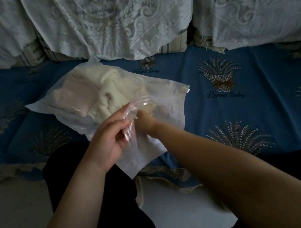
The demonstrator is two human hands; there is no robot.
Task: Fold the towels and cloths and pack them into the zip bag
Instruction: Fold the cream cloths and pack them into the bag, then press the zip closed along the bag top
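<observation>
A clear frosted zip bag [170, 96] lies on the blue seat cover, its mouth toward me. Inside it sit a cream towel [104, 89] and a pale pink cloth [74, 97], bunched at the far end. My left hand [110, 136] grips the near upper edge of the bag's mouth, with the plastic gathered between thumb and fingers. My right hand [151, 113] reaches into the mouth; its fingers show blurred through the plastic, near the cream towel. Whether those fingers hold cloth is hidden.
The blue patterned seat cover [236, 75] spreads wide to both sides. White lace-covered cushions [114, 23] stand along the back. My dark-clothed legs [89, 175] are below the bag, with pale floor [177, 206] between them.
</observation>
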